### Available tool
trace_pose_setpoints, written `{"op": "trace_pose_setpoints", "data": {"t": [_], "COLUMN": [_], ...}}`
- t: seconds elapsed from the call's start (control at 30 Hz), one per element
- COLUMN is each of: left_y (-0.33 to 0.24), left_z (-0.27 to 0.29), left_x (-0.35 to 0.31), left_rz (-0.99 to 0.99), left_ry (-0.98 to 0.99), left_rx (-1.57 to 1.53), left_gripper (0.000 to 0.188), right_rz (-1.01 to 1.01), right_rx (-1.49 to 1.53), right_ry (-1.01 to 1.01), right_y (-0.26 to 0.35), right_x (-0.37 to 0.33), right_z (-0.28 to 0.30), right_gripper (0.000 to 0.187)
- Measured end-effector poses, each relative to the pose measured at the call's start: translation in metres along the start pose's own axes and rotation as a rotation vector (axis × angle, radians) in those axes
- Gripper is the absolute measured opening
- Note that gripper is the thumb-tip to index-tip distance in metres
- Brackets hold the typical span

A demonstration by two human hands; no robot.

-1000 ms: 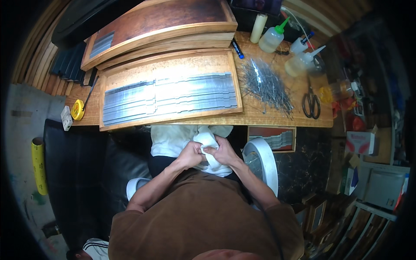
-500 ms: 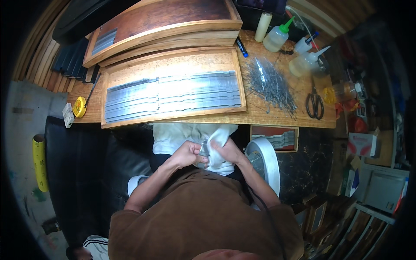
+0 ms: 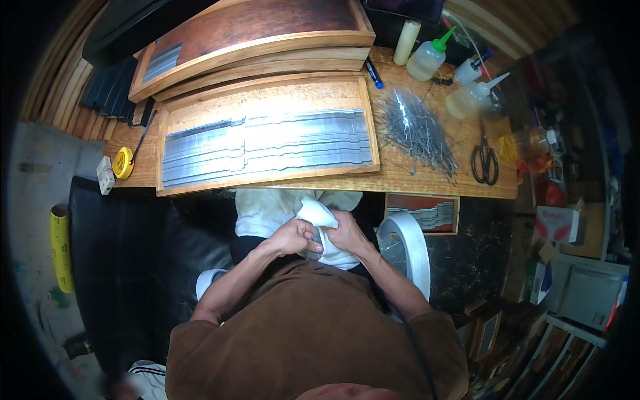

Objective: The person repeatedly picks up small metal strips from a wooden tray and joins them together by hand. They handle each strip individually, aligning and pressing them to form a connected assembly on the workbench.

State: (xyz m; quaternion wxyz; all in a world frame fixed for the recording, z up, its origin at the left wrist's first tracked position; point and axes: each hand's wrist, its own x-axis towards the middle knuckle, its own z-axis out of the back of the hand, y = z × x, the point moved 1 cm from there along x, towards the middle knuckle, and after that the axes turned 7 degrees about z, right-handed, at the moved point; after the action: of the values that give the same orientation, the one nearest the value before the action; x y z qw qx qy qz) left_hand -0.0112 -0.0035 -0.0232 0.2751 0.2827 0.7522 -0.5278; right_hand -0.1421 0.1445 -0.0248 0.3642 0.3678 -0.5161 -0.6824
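- Head view: the left hand [image 3: 297, 237] is closed in a pinch, thumb and fingers holding a small grey metal piece [image 3: 316, 236] at the person's lap.
- The right hand [image 3: 347, 230] grips a bunched white cloth [image 3: 316, 213], its fingers partly buried in the folds.
- The metal piece lies at the fingertips of the left hand, on that hand's right side, between it and the right hand; the cloth is just beside the piece and covers part of it.
- The visible part of the piece seems to run roughly toward and away from the body; with fingers and cloth over it, which way its end points cannot be told.
- A loose flap of the cloth sticks up between the two hands, on the side toward the table [image 3: 427, 187].
- Both hands are below the table's front edge, apart from it, in front of the brown shirt [image 3: 313, 320].
- Beyond them, on the table, a shallow wooden tray [image 3: 371, 127] holds rows of flat metal strips [image 3: 267, 147], the rows running mostly left to right.
- To the right of the tray lie a heap of thin metal pins [image 3: 419, 133] and, near the table's right end, a pair of scissors [image 3: 485, 150] with handles toward the person.
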Motion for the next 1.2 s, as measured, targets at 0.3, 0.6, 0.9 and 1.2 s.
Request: {"op": "trace_pose_setpoints", "data": {"t": [0.3,0.6,0.9,1.2], "left_y": [0.002,0.004,0.007,-0.004], "left_z": [0.012,0.016,0.012,0.003], "left_x": [-0.003,-0.013,-0.013,-0.044], "left_rz": [-0.068,-0.167,-0.064,-0.296], "left_ry": [0.211,0.108,-0.056,-0.266], "left_rx": [-0.091,-0.093,-0.17,-0.376], "left_gripper": [0.017,0.017,0.017,0.021], "right_rz": [-0.088,-0.135,0.165,0.231], "right_rx": [-0.055,-0.089,-0.053,-0.76], "right_ry": [-0.027,-0.129,-0.49,-0.242], "right_y": [-0.015,0.005,0.017,0.098], "right_x": [0.002,0.005,-0.003,-0.028], "right_z": [0.003,0.023,0.021,0.019], "right_gripper": [0.028,0.04,0.038,0.048]}}
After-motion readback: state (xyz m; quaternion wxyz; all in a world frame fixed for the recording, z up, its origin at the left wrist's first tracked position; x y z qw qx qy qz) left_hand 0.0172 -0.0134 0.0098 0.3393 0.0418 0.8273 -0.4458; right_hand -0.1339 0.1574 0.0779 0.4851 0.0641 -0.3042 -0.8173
